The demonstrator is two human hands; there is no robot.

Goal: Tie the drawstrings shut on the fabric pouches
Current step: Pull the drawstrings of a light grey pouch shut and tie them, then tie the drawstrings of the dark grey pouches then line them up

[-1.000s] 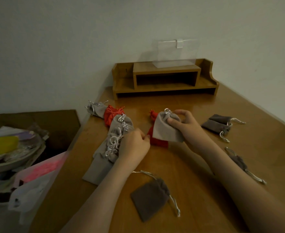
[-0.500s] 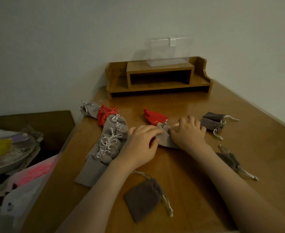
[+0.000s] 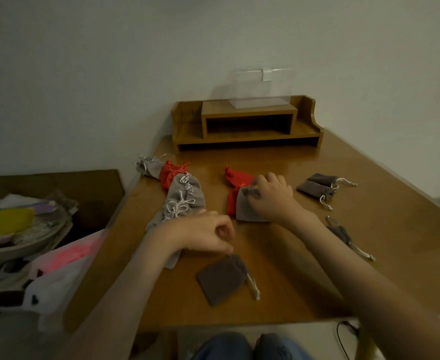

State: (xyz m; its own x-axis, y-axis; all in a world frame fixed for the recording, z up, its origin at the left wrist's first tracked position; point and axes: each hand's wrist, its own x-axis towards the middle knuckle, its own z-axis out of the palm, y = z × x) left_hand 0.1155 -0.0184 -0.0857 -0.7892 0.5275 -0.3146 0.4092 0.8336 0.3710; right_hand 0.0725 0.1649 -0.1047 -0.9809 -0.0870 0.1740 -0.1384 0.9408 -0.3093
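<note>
My right hand (image 3: 273, 197) grips the gathered neck of a light grey pouch (image 3: 247, 211) that lies flat on the wooden table (image 3: 291, 268), partly over a red pouch (image 3: 230, 203). A second red pouch (image 3: 235, 175) lies just behind. My left hand (image 3: 205, 233) is nearer me, fingers curled, its thumb and fingertips pinching at the top edge of a dark brown pouch (image 3: 221, 280), where its drawstring is hidden. The pouch's other white string (image 3: 254, 285) trails to the right. A row of tied grey and red pouches (image 3: 182, 198) lies to the left.
Two dark grey pouches (image 3: 317, 188) lie at the right, and another (image 3: 342, 233) lies beside my right forearm. A wooden desk shelf (image 3: 247, 126) with a clear stand (image 3: 260, 92) sits at the back. A bowl (image 3: 18, 237) and plastic bags (image 3: 57, 271) crowd the left.
My left hand has left the light grey pouch and come back towards me to the dark brown pouch. My right hand has stayed on the grey pouch, now laid flat.
</note>
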